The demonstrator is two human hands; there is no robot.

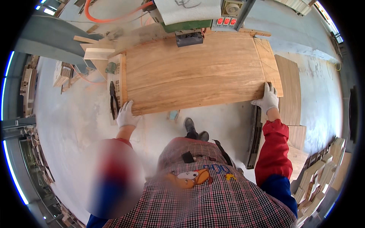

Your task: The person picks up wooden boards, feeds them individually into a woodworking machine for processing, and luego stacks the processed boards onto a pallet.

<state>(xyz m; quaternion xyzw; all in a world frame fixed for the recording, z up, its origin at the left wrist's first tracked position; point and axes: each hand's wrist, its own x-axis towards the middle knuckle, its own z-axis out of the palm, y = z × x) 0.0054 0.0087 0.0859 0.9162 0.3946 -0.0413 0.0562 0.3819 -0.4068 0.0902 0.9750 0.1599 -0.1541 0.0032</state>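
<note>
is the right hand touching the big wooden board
Touching. The head view shows the gloved right hand gripping the near right corner of the wooden board, fingers over its edge.

Single head view, looking steeply down, close over wooden panel [197, 72].

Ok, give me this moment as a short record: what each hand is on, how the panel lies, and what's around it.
left hand: white-gloved left hand grips the near left corner of the large rectangular light-wood panel
right hand: white-gloved right hand grips the panel's near right corner
panel: lies flat on the bench, far edge under the green machine head
beside panel: dark pliers on the wooden strip to the left
further right: another flat wood panel
</note>
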